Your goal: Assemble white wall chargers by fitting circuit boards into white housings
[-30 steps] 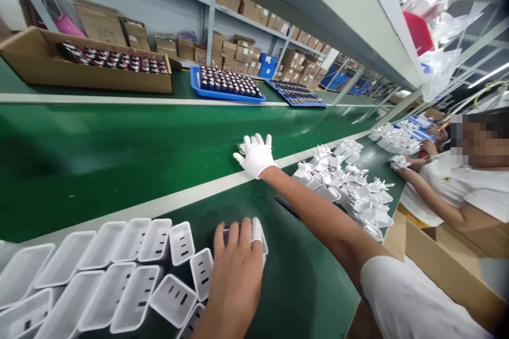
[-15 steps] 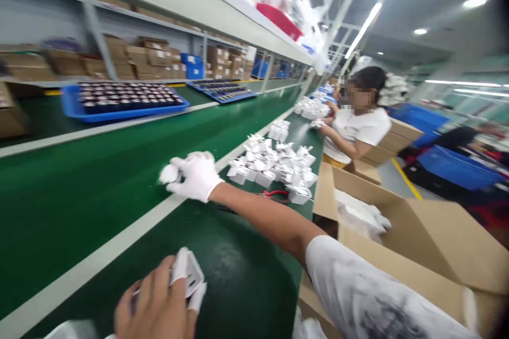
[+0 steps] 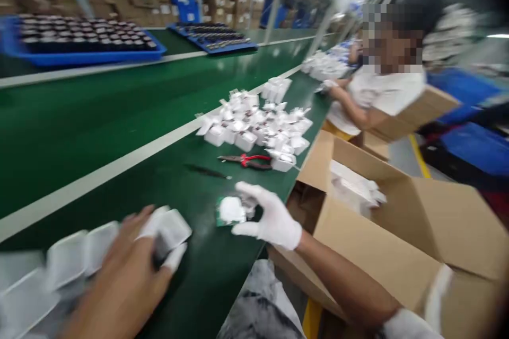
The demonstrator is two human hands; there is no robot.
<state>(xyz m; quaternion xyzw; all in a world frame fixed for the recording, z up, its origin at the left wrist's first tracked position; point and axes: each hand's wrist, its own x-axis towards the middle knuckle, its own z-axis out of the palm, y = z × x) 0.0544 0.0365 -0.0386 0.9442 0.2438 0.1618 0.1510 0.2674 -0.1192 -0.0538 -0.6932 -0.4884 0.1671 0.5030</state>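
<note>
My left hand (image 3: 131, 270), with white covers on some fingertips, is closed on a white plastic housing (image 3: 173, 228). Several similar open white housings (image 3: 67, 259) stand beside it at the lower left, blurred. My white-gloved right hand (image 3: 270, 217) has its thumb and forefinger spread apart, with the other fingers mostly hidden. Between those fingertips, seemingly on the green bench, is a small green circuit board (image 3: 219, 217) with a round white part (image 3: 231, 209) on it. Beyond the hands lie red-and-black pliers (image 3: 246, 161) and a dark slim tool (image 3: 207, 170).
A heap of white housings (image 3: 254, 124) covers the bench farther off. An open cardboard box (image 3: 374, 233) stands at the right edge. Blue trays (image 3: 95, 56) of small parts sit across the green belt (image 3: 119, 100). A co-worker (image 3: 377, 90) handles parts at the far right.
My right hand has come back from the belt toward me with the white round part and spread its fingers. My left hand keeps its housing, now turned and nearer the row. The view has shifted.
</note>
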